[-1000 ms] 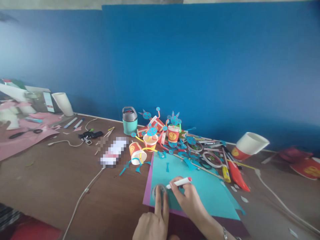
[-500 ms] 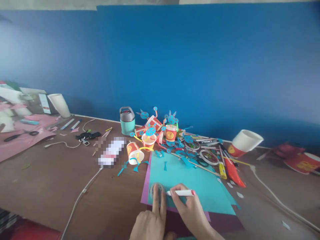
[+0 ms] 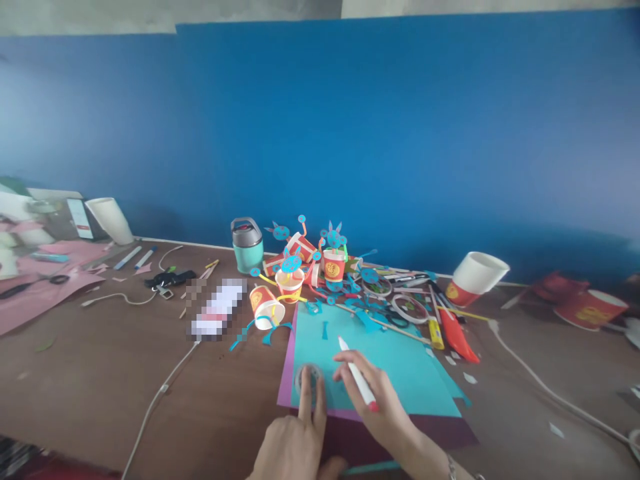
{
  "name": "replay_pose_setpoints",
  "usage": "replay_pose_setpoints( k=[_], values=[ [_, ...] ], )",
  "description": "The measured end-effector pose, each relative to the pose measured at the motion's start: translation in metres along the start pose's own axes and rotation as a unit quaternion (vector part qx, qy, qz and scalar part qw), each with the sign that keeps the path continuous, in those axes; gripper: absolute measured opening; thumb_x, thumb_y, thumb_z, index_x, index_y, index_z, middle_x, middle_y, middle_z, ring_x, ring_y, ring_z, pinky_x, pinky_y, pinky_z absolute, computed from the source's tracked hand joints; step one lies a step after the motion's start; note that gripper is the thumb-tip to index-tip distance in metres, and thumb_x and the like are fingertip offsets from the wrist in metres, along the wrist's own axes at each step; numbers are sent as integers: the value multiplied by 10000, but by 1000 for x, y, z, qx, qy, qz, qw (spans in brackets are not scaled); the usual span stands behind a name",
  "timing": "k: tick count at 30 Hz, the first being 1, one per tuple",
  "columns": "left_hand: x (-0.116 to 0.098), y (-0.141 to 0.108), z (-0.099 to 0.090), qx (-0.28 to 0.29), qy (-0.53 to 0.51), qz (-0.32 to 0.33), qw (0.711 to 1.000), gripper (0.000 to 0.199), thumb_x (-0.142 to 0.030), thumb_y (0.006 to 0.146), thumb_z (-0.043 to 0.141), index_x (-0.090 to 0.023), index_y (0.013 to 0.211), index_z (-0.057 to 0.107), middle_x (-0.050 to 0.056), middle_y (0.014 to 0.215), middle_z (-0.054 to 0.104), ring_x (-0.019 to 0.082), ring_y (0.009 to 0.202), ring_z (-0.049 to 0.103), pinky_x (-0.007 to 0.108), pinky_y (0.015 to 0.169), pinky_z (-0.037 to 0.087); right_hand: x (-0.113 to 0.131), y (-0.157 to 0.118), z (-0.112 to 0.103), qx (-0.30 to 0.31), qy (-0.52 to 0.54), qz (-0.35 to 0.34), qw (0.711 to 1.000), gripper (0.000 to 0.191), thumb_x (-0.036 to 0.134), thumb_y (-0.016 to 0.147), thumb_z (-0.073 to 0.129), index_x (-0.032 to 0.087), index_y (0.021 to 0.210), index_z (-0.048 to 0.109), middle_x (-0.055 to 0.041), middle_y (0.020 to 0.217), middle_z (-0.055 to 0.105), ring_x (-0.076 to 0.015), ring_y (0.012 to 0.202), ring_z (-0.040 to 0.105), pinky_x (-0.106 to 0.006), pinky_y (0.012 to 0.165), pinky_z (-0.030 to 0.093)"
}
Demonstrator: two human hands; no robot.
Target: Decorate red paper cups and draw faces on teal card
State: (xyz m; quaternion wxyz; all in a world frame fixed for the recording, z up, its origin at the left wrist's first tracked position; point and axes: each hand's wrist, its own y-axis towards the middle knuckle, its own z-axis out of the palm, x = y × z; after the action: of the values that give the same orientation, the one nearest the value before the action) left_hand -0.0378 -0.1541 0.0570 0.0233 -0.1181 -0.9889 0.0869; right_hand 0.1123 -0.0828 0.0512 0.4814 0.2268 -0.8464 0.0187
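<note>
A turquoise sheet of paper [image 3: 385, 373] lies on the table, over purple sheets. My left hand [image 3: 293, 440] presses two stretched fingers onto a round, see-through ring-like object [image 3: 301, 380] at the sheet's lower left; its exact kind is unclear. In my right hand [image 3: 377, 393] is a white marker pen [image 3: 357, 373] with a red end, gripped between thumb and fingers. The pen's tip points up and away, above the sheet and apart from the round object. A small blue paper scrap [image 3: 325, 330] rests farther up the sheet.
Behind the sheet stand decorated paper cups [image 3: 334, 265] amid blue cutouts, scissors [image 3: 400, 317] and pens. A turquoise flask [image 3: 248, 247] is at the back, a phone [image 3: 219, 310] with a white cable at the left. Stacked cups [image 3: 477, 277] and a glue stick [image 3: 435, 333] are at the right.
My right hand has drawn the marker away from the round object and turned it from nearly level to tip-up. The left fingers stay on the round object. The view has shifted slightly.
</note>
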Motion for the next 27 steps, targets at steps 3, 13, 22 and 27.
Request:
replay_pose_setpoints(
  k=[3, 13, 22, 27],
  values=[
    [3, 0, 0, 1, -9, 8, 1000, 786, -494, 773, 572, -126, 1419, 317, 346, 1418, 281, 234, 591, 691, 325, 503, 531, 8, 6, -1, 87, -112, -75, 987, 409, 118, 733, 468, 228, 1126, 497, -84, 1130, 609, -237, 1067, 541, -401, 955, 366],
    [11, -2, -16, 0, -9, 18, 1000, 529, -233, 845, 462, -105, 1356, 417, 268, 1355, 465, 248, 682, 704, 340, 583, 542, 11, 23, 14, 149, -121, -120, 974, 478, 109, 669, 507, 202, 1136, 465, -75, 1128, 585, -226, 1068, 517, -350, 914, 338],
    [55, 42, -60, 31, -171, 0, 985, 158, -253, 773, 550, -188, 791, 693, 43, 723, 702, 198, 708, 669, 226, 559, 419, 6, 20, 19, 131, -109, -91, 981, 606, 125, 656, 604, 220, 1208, 372, -66, 1179, 568, -223, 1089, 514, -351, 941, 335],
    [57, 68, -57, 117, -186, -23, 975, 129, -231, 685, 622, -147, 737, 706, 58, 683, 686, 201, 678, 656, 203, 445, 348, -5, 20, 25, 118, -100, -94, 984, 694, 137, 648, 624, 219, 1264, 316, -69, 1184, 570, -231, 1070, 537, -376, 969, 319]
  ],
)
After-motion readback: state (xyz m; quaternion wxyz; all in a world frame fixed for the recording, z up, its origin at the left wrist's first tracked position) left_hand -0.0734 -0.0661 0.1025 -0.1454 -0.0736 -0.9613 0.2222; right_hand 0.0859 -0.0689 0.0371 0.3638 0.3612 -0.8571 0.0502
